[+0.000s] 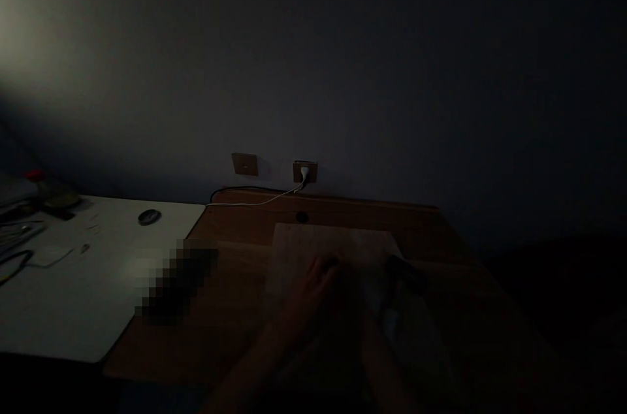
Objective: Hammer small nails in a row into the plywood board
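The room is very dark. My left hand rests on a pale flat sheet or board lying on a brown wooden desk; its fingers are too dim to read. My right forearm reaches up from the bottom edge toward a pale crumpled object and a dark object on the sheet's right side. My right hand is lost in shadow there, and I cannot see what it touches.
A white table adjoins the desk on the left, with a small round dark object, cables and clutter at its far left. A blurred dark patch lies at the desks' joint. A white cable runs from a wall socket.
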Tool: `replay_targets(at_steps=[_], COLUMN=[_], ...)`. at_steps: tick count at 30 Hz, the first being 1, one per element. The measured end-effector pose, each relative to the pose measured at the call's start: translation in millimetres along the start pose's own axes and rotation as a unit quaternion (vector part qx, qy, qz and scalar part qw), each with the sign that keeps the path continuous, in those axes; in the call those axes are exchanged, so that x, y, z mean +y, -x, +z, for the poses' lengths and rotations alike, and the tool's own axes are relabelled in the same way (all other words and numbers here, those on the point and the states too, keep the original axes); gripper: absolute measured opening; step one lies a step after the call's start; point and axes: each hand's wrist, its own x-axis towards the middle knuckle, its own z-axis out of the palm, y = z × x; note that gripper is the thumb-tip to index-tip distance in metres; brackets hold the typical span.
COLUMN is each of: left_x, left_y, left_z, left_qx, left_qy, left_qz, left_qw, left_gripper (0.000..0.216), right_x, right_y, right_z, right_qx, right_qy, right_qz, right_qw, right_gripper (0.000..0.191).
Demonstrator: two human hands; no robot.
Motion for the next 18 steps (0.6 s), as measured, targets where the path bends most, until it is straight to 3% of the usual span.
replay_targets(at_steps=[3,8,10,14,18], left_x=[-7.6,-15.4,-12.9,-6.1,-5.1], left_y=[49.1,104.0,110.6,114.6,120.2], left_z=[-15.6,-37.0,-41.7,-47.0,-48.6], left_qx=[0.017,-0.142,-0.164,-0.158,-0.159], left_qy=[-0.03,-0.117,-0.123,-0.112,-0.099], left_qz=[-0.034,0.025,0.016,-0.019,-0.02], left_qw=[0.999,0.983,0.979,0.981,0.982], left_gripper=[0.033,0.057,0.059,0.049,0.053], right_x=[-20.0,-61.4,-68.9,-53.3,-23.4], right_y=[-1.8,4.7,14.4,39.4,59.1], right_z=[7.8,15.4,13.2,6.1,6.3], right_qx=[-0.065,-0.117,-0.126,-0.113,-0.074], right_qy=[0.046,0.135,0.166,0.278,0.329], right_qz=[-0.026,-0.122,-0.155,-0.202,-0.152], right_qw=[0.996,0.976,0.966,0.932,0.929], right_gripper=[0.025,0.02,0.029,0.046,0.057])
